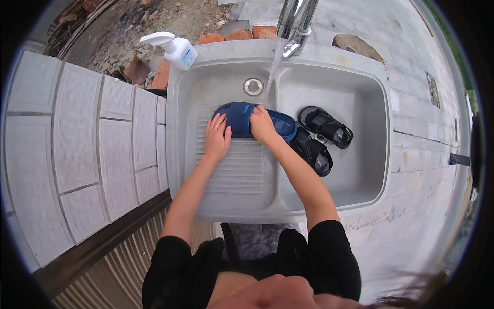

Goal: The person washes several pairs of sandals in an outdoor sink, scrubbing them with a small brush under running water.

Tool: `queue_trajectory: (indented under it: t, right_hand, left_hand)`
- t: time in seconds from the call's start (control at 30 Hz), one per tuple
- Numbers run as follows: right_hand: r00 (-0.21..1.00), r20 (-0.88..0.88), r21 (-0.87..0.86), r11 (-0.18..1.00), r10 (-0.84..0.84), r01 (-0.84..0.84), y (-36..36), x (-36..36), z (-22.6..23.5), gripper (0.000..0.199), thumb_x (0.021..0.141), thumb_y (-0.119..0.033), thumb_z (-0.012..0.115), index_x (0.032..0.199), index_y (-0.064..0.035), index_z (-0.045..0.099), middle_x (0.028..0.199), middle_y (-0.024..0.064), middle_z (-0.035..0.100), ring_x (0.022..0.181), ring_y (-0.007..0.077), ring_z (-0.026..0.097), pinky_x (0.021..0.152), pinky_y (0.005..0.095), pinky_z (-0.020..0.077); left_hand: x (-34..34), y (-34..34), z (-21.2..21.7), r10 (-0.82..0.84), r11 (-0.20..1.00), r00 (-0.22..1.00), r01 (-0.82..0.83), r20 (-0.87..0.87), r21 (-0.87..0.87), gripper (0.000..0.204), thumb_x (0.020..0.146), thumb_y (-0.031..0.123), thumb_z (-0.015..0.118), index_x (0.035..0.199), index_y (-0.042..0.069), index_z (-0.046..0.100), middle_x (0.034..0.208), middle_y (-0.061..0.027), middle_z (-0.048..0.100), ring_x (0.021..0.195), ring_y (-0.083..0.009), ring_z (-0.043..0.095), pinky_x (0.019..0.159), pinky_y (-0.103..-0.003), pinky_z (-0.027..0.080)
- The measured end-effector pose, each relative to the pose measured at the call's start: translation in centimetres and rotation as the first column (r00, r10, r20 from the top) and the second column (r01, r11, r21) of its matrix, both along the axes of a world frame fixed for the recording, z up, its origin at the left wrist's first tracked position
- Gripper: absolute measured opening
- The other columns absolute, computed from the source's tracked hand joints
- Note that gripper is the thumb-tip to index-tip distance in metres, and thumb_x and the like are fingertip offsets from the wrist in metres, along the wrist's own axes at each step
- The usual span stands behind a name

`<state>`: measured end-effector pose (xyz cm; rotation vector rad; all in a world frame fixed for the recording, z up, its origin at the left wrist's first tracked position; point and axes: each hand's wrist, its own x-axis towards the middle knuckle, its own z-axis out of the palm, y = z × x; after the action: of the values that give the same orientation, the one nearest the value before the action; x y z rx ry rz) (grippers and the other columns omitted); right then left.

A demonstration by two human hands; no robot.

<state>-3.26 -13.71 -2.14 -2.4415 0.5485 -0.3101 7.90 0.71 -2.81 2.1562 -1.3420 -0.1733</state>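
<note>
A dark blue slide sandal (pixel 283 124) lies across the upper part of the washboard side of the sink, its heel reaching over the divider. My left hand (pixel 218 136), a ring on one finger, grips the toe end and the near side of the strap. Against the strap's heel-side edge, my right hand (pixel 261 123) is closed with its fingers curled down; what they hold, if anything, is hidden. Two black sandals sit in the right basin: one black sandal (pixel 325 126) farther back, the other black sandal (pixel 312 153) nearer, partly behind the blue heel.
Water (pixel 274 67) runs from the chrome faucet (pixel 294 31) near the divider of the grey double sink (pixel 381 190). The left basin has a drain (pixel 253 86) and ridged washboard (pixel 234 172). A white pump bottle (pixel 180 53) stands on the back-left rim, beside a tiled wall (pixel 77 129).
</note>
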Motion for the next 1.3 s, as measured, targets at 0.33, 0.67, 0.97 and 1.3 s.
queue_trajectory:
  t: [0.33,0.67,0.97,1.3]
  right_hand:
    - [0.99,0.035,0.066,0.988,-0.14,0.138,-1.2,-0.7,1.9,0.004,0.071,-0.005,0.062,0.073,-0.0012,0.061,0.082,0.0173,0.062,0.081,0.0369,0.057,0.072,0.043,0.0475]
    - [0.986,-0.149,0.398,0.917,0.08,-0.015,-3.3,-4.2,4.1,0.021,0.073,-0.005,0.062,0.094,-0.0057,0.067,0.078,0.0175,0.065,0.074,0.0316,0.062,0.071,0.0388,0.0492]
    - [0.993,0.086,0.191,0.977,0.082,-0.097,-1.2,-2.8,2.0,0.017,0.071,-0.003,0.064,0.088,-0.0025,0.065,0.092,0.0118,0.065,0.089,0.0313,0.055,0.08,0.0387,0.0462]
    - [0.996,-0.074,0.036,0.999,0.04,-0.038,-0.8,0.3,1.1,0.01,0.071,-0.006,0.064,0.079,0.0003,0.062,0.082,0.0175,0.063,0.082,0.0335,0.057,0.071,0.0413,0.0479]
  left_hand:
    - [0.2,0.0,-1.0,-0.03,1.0,0.999,0.03,0.031,0.009,0.038,0.088,0.021,0.048,0.117,-0.003,0.052,0.129,-0.0101,0.048,0.125,-0.0278,0.037,0.105,-0.044,0.026]
    - [0.5,0.5,-0.9,-0.066,0.997,0.995,0.064,0.071,0.032,0.042,0.088,0.023,0.051,0.121,-0.003,0.049,0.13,-0.0099,0.047,0.125,-0.029,0.037,0.105,-0.045,0.027]
    - [0.9,0.5,-0.6,-0.065,0.998,0.998,0.065,0.003,0.004,0.04,0.088,0.021,0.05,0.12,-0.004,0.05,0.13,-0.01,0.047,0.125,-0.0295,0.037,0.105,-0.045,0.026]
    - [0.7,0.2,-1.2,-0.081,0.997,0.997,0.081,-0.008,-0.001,0.041,0.088,0.022,0.051,0.12,-0.003,0.05,0.131,-0.0096,0.046,0.126,-0.0289,0.037,0.105,-0.045,0.026]
